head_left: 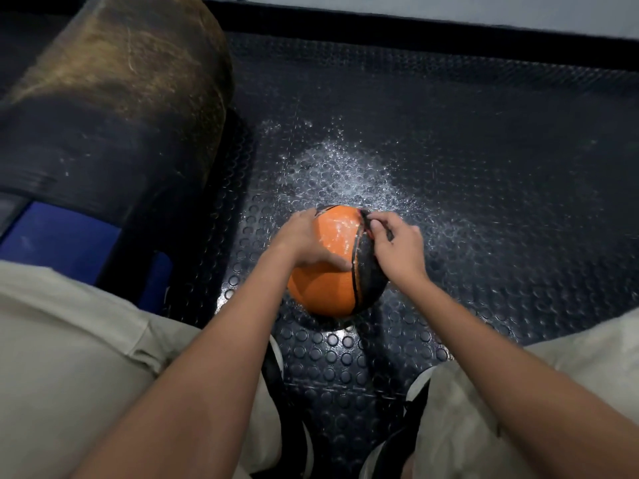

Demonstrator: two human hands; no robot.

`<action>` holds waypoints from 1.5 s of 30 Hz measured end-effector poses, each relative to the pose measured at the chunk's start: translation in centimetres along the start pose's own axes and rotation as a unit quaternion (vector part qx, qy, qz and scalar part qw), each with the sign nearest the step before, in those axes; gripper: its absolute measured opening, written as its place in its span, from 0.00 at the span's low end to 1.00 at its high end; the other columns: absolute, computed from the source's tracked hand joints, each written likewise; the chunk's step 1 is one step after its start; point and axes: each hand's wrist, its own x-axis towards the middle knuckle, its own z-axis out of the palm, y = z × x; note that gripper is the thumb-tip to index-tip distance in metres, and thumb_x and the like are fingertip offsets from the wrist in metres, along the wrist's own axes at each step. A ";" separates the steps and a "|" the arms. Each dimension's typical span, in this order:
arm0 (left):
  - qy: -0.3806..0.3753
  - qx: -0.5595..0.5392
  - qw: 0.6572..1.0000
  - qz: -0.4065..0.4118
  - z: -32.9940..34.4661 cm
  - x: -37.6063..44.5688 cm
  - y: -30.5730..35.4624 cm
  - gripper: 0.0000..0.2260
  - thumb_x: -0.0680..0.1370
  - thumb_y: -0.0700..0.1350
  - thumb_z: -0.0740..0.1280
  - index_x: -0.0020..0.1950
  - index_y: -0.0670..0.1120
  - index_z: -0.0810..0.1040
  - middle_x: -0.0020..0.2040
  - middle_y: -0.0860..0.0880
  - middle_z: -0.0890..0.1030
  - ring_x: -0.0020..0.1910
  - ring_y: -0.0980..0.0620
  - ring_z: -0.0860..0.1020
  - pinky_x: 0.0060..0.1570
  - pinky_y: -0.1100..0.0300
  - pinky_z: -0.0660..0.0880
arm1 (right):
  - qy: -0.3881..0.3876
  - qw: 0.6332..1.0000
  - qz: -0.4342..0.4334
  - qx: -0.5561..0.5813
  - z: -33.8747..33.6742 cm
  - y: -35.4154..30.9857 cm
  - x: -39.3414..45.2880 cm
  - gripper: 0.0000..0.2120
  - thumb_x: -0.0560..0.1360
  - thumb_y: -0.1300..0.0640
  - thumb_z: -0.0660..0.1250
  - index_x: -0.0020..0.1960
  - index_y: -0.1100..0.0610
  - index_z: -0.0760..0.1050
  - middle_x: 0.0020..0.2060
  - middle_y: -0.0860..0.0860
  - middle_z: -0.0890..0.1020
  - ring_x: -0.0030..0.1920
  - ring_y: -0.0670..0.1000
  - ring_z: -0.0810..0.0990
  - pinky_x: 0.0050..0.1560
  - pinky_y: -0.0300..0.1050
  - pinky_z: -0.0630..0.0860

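An orange-and-black ball (328, 295) sits on the black studded floor mat (484, 150), just ahead of the seated person's two black-and-white shoes (416, 395) and roughly midway between their knees. The left hand (304, 236) lies over the ball's upper left side, fingers wrapped round the far curve and the thumb stretched across the orange panel towards the black seam, so it grips the ball and steadies it. The right hand (397, 250) is at the ball's upper right edge with its fingers curled tight, the thumb and fingertips pressed together on a thin dark strip (367, 220); the view is blurred there, and it may be a peeling piece of the ball's black panel or a small tool. A scatter of white flecks (339, 167) covers the mat just beyond the ball. A big dark, scuffed drum (114, 108) fills the upper left, with a blue surface (58, 243) below it beside the beige shorts (69, 340).
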 end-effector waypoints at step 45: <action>-0.022 -0.048 0.998 -0.046 -0.7 -0.2 0.4 0.57 0.56 0.56 0.85 0.80 0.60 0.59 0.77 0.43 0.56 0.76 0.35 0.60 0.72 0.36 0.64 | 0.028 0.996 0.083 0.008 0.1 -1.0 0.4 0.08 0.82 0.52 0.63 0.58 0.46 0.80 0.57 0.51 0.78 0.44 0.42 0.73 0.33 0.24 0.69</action>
